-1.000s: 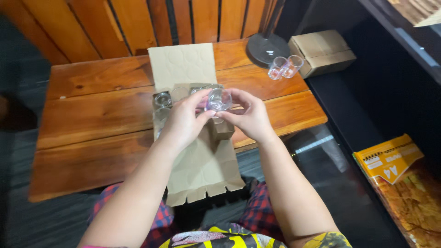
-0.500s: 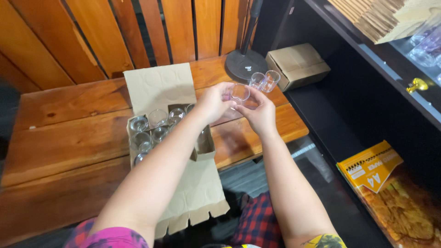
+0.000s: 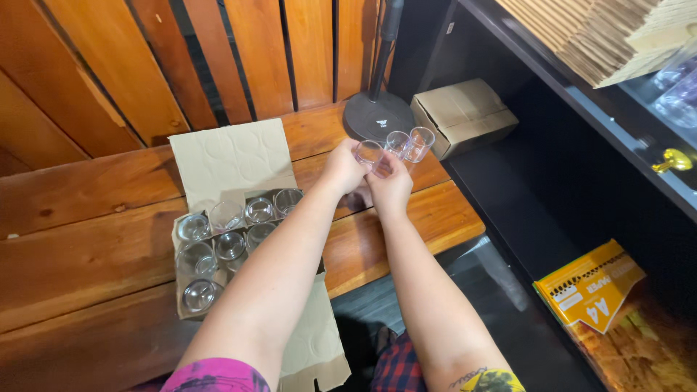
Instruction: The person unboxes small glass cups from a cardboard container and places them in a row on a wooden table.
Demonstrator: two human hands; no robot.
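Both hands, left hand (image 3: 343, 168) and right hand (image 3: 390, 187), pinch one small clear glass cup (image 3: 369, 154) above the wooden counter (image 3: 87, 247), beside two matching cups (image 3: 410, 143); light, slippery, fragile, best gripped round its sidewall.

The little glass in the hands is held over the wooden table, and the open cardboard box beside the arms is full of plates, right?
Not plates. The head view shows the open cardboard box holds small clear glasses; the rest is right.
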